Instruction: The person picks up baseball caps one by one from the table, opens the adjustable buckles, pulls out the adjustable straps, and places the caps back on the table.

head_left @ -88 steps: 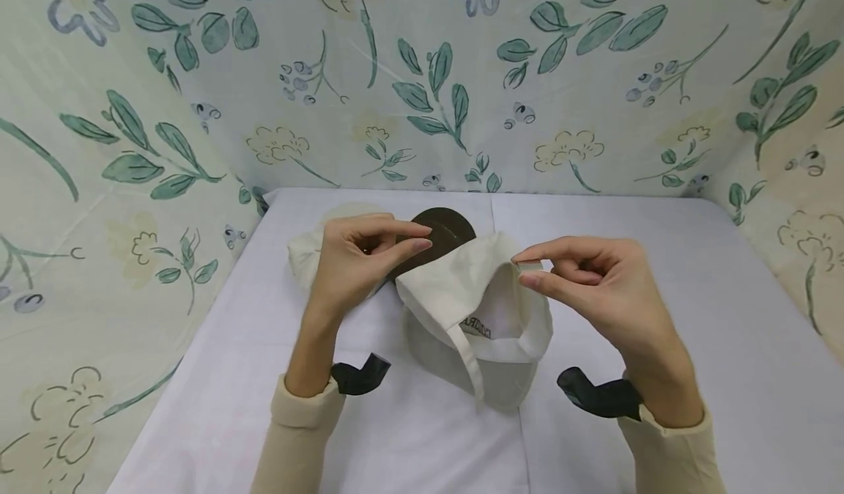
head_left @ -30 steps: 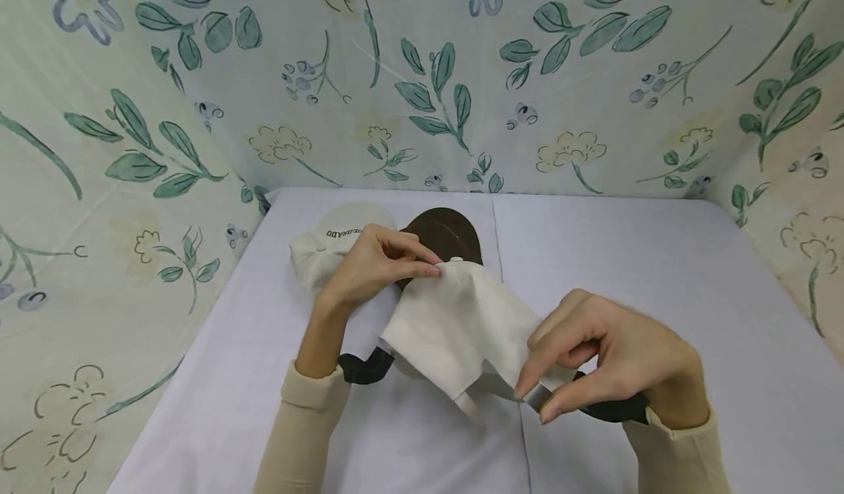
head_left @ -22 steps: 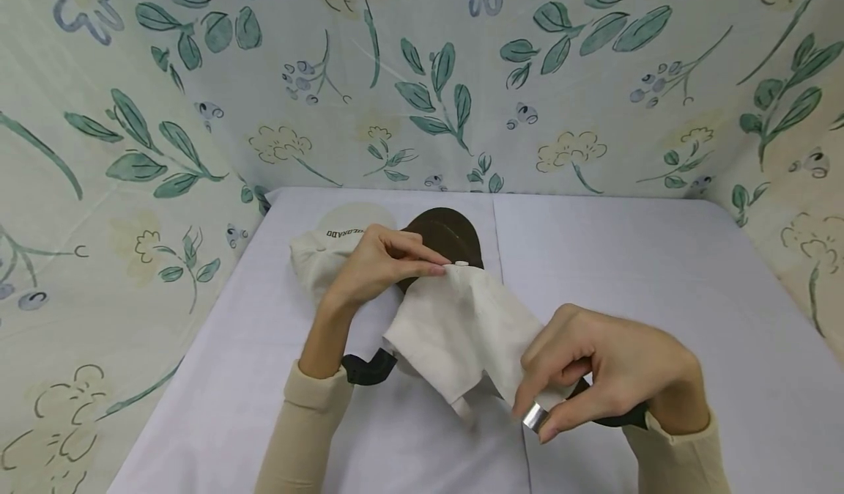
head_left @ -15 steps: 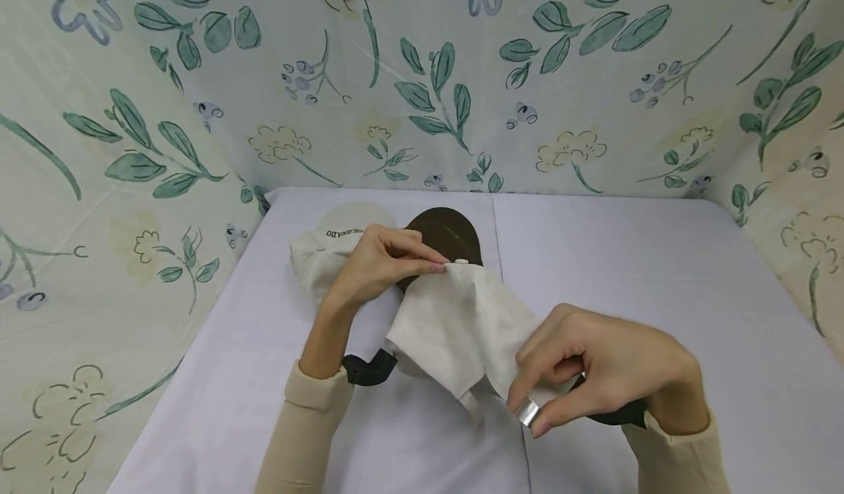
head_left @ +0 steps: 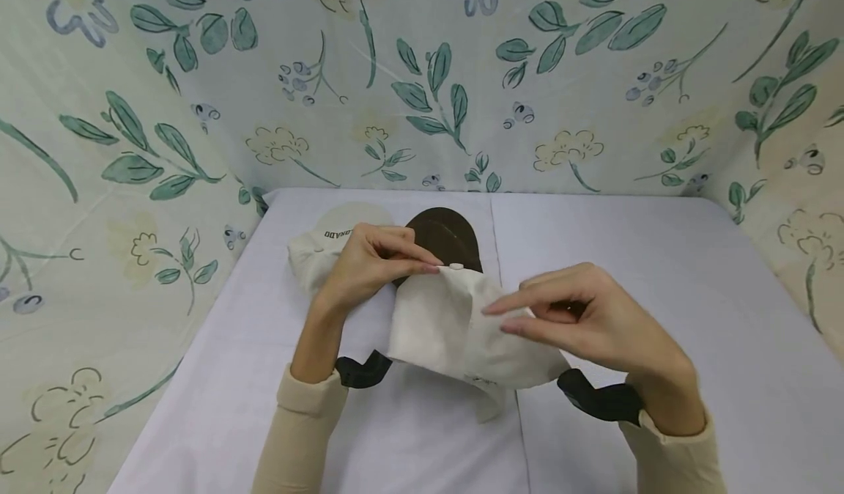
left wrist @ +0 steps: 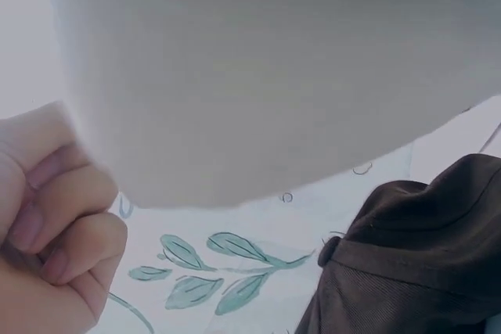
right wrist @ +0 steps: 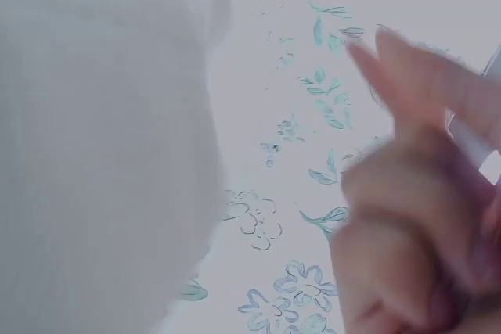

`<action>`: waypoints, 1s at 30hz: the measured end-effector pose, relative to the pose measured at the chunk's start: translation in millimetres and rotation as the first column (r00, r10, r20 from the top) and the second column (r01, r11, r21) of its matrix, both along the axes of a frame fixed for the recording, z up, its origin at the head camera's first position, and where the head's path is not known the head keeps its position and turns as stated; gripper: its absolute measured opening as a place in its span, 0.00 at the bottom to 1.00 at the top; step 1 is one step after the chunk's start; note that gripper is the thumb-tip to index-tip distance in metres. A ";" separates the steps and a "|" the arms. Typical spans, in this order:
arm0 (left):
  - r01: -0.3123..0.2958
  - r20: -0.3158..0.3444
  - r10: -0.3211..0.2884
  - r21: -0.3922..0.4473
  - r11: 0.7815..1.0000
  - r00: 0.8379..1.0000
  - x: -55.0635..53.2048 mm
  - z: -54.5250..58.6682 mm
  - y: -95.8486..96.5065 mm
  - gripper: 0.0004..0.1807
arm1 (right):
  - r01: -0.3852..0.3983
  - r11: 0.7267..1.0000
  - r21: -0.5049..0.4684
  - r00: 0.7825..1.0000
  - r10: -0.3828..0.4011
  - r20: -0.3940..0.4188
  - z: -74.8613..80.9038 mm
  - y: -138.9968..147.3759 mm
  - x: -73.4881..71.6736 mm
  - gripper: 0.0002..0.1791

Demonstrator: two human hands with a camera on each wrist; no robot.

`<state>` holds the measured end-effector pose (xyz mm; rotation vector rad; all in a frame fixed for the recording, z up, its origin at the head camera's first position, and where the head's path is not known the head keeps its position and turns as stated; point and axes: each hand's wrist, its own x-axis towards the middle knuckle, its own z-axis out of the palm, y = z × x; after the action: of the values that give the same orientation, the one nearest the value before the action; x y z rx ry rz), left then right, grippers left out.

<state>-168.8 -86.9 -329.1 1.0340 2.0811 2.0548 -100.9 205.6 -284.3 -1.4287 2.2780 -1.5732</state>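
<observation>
At the crown, beside its top button, my left hand (head_left: 369, 263) pinches a white baseball cap (head_left: 435, 325) between thumb and fingertips. The cap hangs over the table, its strap dangling below. In the left wrist view the cap's blurred side (left wrist: 235, 91) fills the top, beside my curled left fingers (left wrist: 86, 209). My right hand (head_left: 593, 318) is in front of the cap's right side, thumb and index finger extended slightly apart, other fingers bent, nothing showing between the tips. In the right wrist view the right hand (right wrist: 415, 217) is blurred, apart from the cap (right wrist: 102, 162).
Behind the held cap lies a brown cap (head_left: 448, 237), also at the left wrist view's lower right. A cream cap (head_left: 316, 252) with dark lettering sits left of it, partly hidden by my left hand. Leaf-patterned fabric (head_left: 422, 164) borders the white-covered table (head_left: 626, 237).
My right hand has let go of the shiny silver piece it pinched at the cap's edge and moved up and slightly left. The left hand still holds the cap's crown.
</observation>
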 end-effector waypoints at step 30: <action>0.133 -0.021 -0.146 -0.293 0.947 0.989 12.8 9.2 -0.9 0.03 | 0.059 0.963 0.264 0.974 -0.113 0.195 -34.6 -30.5 -16.1 0.14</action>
<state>-156.0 -87.8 -319.9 1.1445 2.1738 1.6136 -117.1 175.2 -318.8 -1.0636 2.3410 -1.3135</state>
